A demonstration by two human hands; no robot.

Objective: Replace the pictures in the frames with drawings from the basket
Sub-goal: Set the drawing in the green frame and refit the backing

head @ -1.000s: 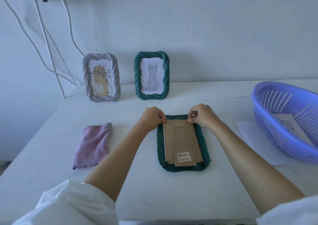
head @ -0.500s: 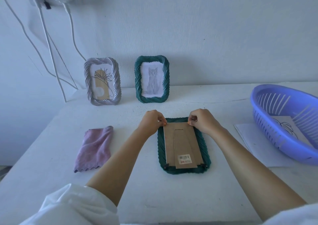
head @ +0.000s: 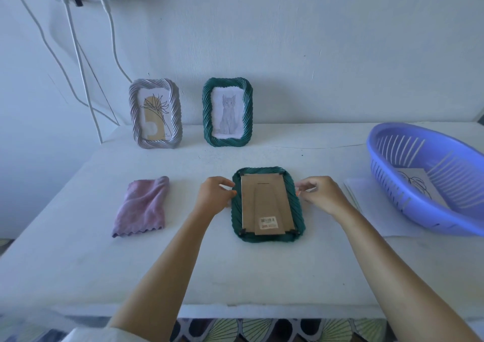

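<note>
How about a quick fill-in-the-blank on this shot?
1. The standing green frame holds a drawing of a ____.
2. The flat frame lies face ____.
3. The cloth lies to the flat frame's ____.
4. One drawing lies in the ____.
Missing words: cat; down; left; basket.

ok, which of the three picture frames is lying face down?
The dark green frame lying flat between the left hand and right hand, cardboard back up. The green cat-drawing frame and grey frame stand upright behind it.
</note>
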